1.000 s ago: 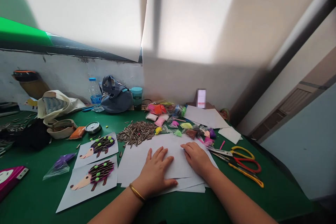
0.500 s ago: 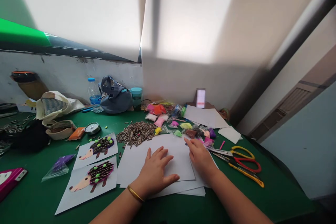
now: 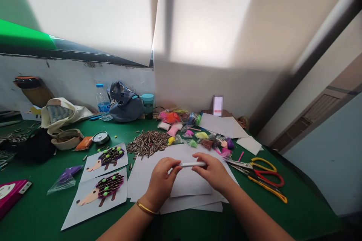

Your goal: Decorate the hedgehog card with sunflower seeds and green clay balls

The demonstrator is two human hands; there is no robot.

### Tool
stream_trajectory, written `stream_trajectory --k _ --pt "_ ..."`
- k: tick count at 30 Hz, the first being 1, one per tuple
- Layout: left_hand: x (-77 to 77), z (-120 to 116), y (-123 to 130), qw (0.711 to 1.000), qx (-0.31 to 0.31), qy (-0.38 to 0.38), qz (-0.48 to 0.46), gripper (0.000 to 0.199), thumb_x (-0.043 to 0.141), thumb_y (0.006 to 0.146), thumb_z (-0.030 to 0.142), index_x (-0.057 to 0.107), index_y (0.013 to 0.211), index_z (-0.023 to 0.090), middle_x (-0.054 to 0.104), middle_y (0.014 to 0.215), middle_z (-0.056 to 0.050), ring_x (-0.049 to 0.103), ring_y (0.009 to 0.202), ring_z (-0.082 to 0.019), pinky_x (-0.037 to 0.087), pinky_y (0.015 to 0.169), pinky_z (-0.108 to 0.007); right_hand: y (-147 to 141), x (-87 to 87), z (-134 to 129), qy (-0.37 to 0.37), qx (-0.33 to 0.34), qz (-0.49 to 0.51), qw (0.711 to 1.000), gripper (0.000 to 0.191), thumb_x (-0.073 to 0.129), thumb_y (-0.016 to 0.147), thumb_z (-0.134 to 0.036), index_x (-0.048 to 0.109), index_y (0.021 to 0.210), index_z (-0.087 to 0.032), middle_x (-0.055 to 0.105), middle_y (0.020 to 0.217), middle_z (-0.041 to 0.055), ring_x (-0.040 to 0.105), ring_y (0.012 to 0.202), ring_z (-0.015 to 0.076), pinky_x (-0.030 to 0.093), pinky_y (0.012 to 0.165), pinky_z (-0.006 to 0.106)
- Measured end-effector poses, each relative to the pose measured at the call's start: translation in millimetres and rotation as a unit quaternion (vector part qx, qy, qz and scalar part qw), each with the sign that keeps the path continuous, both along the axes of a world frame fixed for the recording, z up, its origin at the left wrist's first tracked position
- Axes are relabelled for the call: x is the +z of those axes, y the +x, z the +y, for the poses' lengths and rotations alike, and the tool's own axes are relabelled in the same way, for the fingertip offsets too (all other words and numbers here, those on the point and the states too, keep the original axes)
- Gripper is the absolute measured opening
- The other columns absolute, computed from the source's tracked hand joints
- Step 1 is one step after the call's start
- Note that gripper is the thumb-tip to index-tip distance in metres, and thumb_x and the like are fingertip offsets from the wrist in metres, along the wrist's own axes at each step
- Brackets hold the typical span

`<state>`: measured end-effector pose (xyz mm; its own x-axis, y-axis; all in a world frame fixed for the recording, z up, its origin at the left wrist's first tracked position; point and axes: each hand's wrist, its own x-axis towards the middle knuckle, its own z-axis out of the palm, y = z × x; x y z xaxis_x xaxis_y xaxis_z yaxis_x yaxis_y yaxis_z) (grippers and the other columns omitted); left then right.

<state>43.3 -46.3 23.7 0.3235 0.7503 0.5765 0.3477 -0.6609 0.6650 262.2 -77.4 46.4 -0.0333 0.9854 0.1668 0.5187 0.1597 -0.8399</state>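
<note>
axis: slim white stick lies level, running left-right, one end at each hand | grip: left hand and right hand clamped on its ends | place: just above white paper sheets | change: hands lay flat on paper earlier, stick unseen; now raised, holding it | near: scissors right

Striped sunflower seeds heaped mid-table, green tabletop. Two hedgehog collages on white card lower left, seeds' left. Bagged colored clay along the back edge. Scissors with yellow and red handles at right. Upper left by the wall: water bottle, gray bag, teal cup, canvas tote. Magenta case at lower-left edge.
</note>
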Motion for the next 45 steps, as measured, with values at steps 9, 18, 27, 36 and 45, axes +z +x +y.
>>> stream_trajectory --k 9,18,27,36,45 --pt "-2.4 -5 8 0.993 -0.036 -0.027 0.111 0.02 0.052 0.096 0.034 0.065 0.104 0.021 0.064 0.094 -0.006 0.058 0.091 -0.022 0.048 0.08 -0.035 -20 -21.1 1 -0.143 0.086 0.426 0.889 0.031 0.069 0.082 -0.047 0.059 0.088 -0.018 0.054 0.057 -0.0037 0.043 0.051 0.0088 0.028 0.05 0.022" --pt "8.5 -8 17 0.96 -0.064 -0.03 0.269 0.033 0.035 0.101 0.035 0.054 0.079 0.019 0.058 0.082 -0.004 0.052 0.079 -0.021 0.04 0.071 -0.032 -13 -30.7 10 -0.034 0.076 0.348 0.934 0.026 0.058 0.087 -0.04 0.054 0.071 -0.019 0.042 0.044 -0.0083 0.032 0.043 0.0076 0.02 0.046 0.023" --pt "22.6 -5 13 0.96 -0.135 -0.145 0.196 0.038 0.033 0.099 0.044 0.051 0.074 0.021 0.056 0.077 -0.001 0.049 0.074 -0.018 0.039 0.068 -0.029 -21 -24.5 9 -0.011 0.075 0.375 0.924 0.025 0.061 0.083 -0.038 0.055 0.068 -0.02 0.043 0.047 -0.0068 0.033 0.042 0.0081 0.022 0.045 0.024" --pt "12.2 13 -17 0.979 -0.066 -0.194 0.018 0.044 0.03 0.097 0.052 0.046 0.069 0.022 0.05 0.07 0.0 0.049 0.069 -0.017 0.042 0.065 -0.029 72 24.8 16 0.121 -0.083 0.362 0.921 0.023 0.064 0.084 -0.042 0.056 0.073 -0.023 0.04 0.048 -0.007 0.036 0.045 0.0103 0.029 0.046 0.024" --pt "-7.0 15 -13 0.979 -0.009 -0.072 0.189 0.025 0.04 0.097 0.036 0.06 0.098 0.022 0.065 0.111 -0.008 0.058 0.105 -0.024 0.045 0.094 -0.04 -2 -16.3 -24 0.117 0.134 -0.141 0.974 0.038 0.065 0.085 -0.046 0.064 0.117 -0.025 0.067 0.12 0.0118 0.057 0.116 0.0312 0.04 0.101 0.05"
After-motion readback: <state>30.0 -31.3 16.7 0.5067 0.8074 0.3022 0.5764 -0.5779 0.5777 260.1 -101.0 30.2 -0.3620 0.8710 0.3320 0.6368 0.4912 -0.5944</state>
